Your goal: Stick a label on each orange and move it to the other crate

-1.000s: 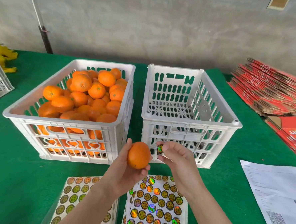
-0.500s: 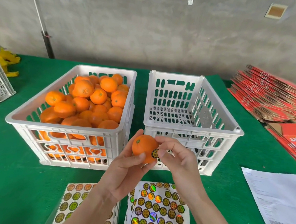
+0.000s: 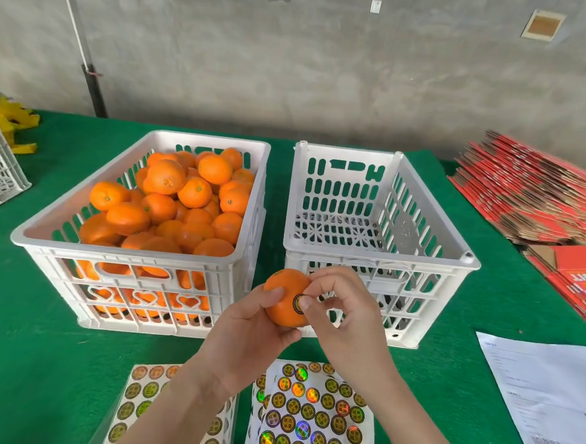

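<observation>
The left hand grips a round orange fruit just before the near wall of the empty white plastic crate. The right hand, fingers curled, thumbs a round gold-and-black label onto its right flank. The crate's opening lies beyond and above, slightly rightward.

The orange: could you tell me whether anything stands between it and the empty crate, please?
Only the near wall of the empty crate: the orange, held by the left hand while the right hand presses its label, must clear the rim.
</observation>
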A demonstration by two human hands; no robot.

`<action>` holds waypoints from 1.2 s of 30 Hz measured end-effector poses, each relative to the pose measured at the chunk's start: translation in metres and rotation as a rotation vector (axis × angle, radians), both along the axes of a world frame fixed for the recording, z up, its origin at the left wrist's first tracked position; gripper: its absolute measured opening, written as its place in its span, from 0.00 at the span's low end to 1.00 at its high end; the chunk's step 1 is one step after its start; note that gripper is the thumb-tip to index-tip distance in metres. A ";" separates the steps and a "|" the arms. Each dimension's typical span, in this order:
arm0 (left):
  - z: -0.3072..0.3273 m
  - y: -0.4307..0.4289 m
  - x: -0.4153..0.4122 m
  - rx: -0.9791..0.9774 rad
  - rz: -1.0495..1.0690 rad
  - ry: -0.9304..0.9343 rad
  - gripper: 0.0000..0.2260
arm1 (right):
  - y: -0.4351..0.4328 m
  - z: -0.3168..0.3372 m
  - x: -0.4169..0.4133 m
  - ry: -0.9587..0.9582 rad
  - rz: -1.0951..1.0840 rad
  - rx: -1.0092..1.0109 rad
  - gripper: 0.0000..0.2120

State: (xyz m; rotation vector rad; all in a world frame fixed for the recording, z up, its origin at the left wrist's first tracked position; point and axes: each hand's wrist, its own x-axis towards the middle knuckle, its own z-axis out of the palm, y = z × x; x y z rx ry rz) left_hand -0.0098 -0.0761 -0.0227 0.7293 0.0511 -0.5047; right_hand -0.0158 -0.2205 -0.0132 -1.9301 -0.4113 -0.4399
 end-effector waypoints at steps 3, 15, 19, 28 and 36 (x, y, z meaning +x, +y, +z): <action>0.003 0.001 0.000 0.045 0.017 -0.006 0.28 | 0.000 -0.001 -0.001 0.004 -0.005 0.043 0.09; 0.029 0.008 0.016 0.418 0.025 -0.269 0.21 | 0.017 0.018 0.007 0.057 0.110 -0.174 0.30; 0.058 0.023 0.059 0.856 0.237 -0.676 0.17 | 0.019 0.054 0.062 -0.017 -0.023 -0.070 0.27; 0.011 0.078 0.150 1.946 0.117 -0.633 0.12 | -0.027 0.034 0.227 0.772 0.028 -1.267 0.27; 0.006 0.092 0.156 1.775 0.130 -0.484 0.08 | -0.022 -0.010 0.243 0.952 0.219 -1.661 0.17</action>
